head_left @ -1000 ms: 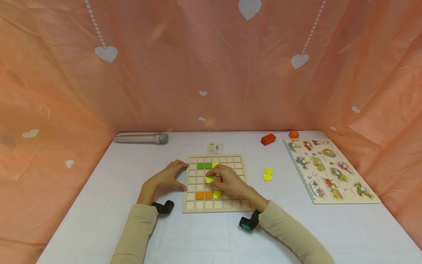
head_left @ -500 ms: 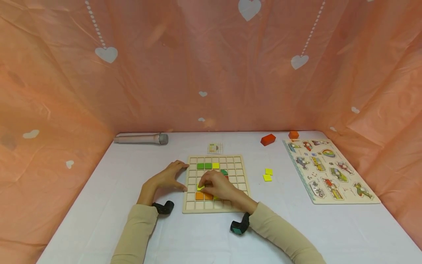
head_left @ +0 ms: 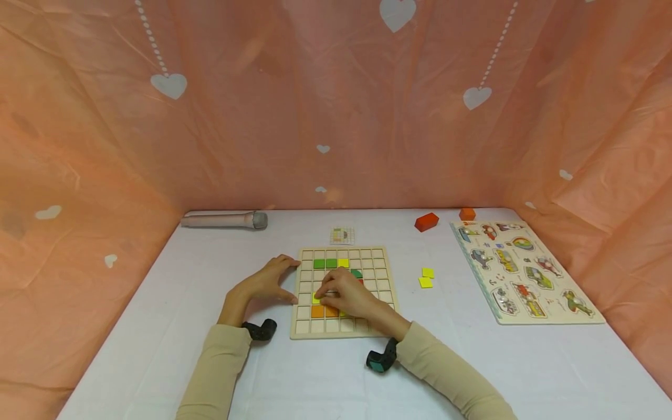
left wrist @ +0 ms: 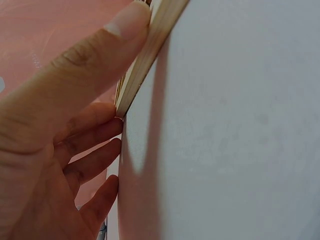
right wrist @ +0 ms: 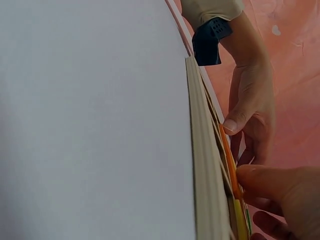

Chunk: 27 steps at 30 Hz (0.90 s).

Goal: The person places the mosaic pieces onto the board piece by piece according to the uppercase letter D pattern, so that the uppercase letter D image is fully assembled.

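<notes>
Head view shows the right hand (head_left: 343, 296) lying on the wooden grid board (head_left: 341, 291), fingers curled down onto a yellow tile (head_left: 317, 298) in the row just above the two orange tiles (head_left: 324, 311). A second ago that hand held the yellow tile nearer the board's middle; since then it has slid left and toward the person, and over the last half second it has barely shifted, so the tile looks to be settling into its cell rather than travelling. The left hand (head_left: 268, 281) has not moved: spread, thumb and fingertips braced against the board's left edge, steadying it, as the left wrist view (left wrist: 65, 125) confirms.

The board's cells also hold two green tiles (head_left: 325, 263) and a yellow one (head_left: 343, 263) in the second row, plus a dark green piece (head_left: 357, 273) beside the knuckles. Two spare yellow tiles (head_left: 426, 277) lie on the tabletop (head_left: 157, 350) to the right, near an animal peg puzzle (head_left: 520, 271).
</notes>
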Each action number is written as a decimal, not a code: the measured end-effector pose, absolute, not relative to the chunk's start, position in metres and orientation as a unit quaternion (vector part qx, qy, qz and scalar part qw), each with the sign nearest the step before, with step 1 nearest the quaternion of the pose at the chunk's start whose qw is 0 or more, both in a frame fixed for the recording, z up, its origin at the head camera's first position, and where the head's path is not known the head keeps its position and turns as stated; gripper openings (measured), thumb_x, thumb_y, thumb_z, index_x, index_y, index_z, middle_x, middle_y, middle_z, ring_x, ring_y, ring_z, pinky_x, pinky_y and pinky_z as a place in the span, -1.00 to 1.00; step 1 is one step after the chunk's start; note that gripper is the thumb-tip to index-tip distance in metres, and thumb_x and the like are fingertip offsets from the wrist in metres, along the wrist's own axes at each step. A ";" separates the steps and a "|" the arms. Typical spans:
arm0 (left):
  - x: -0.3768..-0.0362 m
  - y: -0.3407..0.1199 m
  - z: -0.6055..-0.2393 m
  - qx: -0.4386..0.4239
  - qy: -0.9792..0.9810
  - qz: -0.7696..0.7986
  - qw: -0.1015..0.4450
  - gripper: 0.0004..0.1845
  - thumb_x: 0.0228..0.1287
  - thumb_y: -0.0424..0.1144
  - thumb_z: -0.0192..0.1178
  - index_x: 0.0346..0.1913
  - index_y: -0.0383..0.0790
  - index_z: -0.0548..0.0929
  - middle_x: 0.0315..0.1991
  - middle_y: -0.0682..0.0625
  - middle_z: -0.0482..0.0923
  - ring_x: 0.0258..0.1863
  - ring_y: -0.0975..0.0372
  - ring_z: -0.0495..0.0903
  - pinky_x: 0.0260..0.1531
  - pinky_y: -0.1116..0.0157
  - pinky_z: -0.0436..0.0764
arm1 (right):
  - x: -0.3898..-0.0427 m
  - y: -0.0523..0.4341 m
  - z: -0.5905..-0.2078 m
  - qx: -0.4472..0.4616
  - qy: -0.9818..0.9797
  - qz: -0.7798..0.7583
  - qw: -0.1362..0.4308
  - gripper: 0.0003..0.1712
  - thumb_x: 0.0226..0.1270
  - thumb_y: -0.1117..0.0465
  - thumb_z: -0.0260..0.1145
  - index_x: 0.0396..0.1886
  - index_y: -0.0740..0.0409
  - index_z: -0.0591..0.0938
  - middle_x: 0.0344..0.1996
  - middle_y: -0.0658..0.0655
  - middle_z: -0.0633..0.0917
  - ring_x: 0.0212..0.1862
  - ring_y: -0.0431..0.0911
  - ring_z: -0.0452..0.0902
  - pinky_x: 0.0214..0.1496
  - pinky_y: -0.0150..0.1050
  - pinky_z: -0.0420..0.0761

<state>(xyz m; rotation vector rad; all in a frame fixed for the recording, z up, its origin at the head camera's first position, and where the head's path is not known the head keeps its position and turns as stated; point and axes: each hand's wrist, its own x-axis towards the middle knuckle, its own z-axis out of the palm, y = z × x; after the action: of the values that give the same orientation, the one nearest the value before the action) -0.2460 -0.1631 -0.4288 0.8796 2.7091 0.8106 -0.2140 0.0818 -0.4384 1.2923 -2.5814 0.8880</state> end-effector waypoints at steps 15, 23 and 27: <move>-0.247 -0.164 -0.429 0.298 0.910 0.273 0.089 -0.04 -0.23 -0.07 0.53 0.27 -0.40 0.33 0.18 -0.23 0.32 0.21 -0.05 0.26 0.27 -0.01 0.24 | -0.230 0.144 -0.419 0.328 -0.857 0.383 0.108 -0.54 0.17 0.28 0.36 0.10 0.23 0.56 -0.08 0.26 0.59 -0.10 0.10 0.42 -0.15 -0.02 0.50; -0.247 -0.163 -0.429 0.294 0.913 0.269 0.093 -0.03 -0.23 -0.05 0.52 0.28 -0.40 0.32 0.19 -0.24 0.31 0.21 -0.05 0.26 0.27 -0.01 0.24 | -0.231 0.198 -0.411 0.240 -0.890 0.356 0.153 -0.65 0.14 0.26 0.38 -0.04 0.21 0.63 -0.14 0.20 0.59 -0.15 0.06 0.44 -0.17 -0.06 0.51; -0.247 -0.164 -0.429 0.296 0.912 0.270 0.092 -0.03 -0.22 -0.05 0.52 0.28 -0.40 0.32 0.20 -0.24 0.31 0.21 -0.05 0.26 0.27 0.00 0.25 | -0.234 0.221 -0.413 0.218 -0.895 0.349 0.173 -0.66 0.13 0.27 0.39 -0.06 0.24 0.64 -0.16 0.22 0.60 -0.16 0.09 0.47 -0.19 0.00 0.54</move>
<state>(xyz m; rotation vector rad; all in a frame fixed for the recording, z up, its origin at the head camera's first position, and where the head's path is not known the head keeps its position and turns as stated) -0.2474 -0.1640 -0.4292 0.8784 2.7077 0.8017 -0.2340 0.2210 -0.4128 0.6185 -2.5384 0.9900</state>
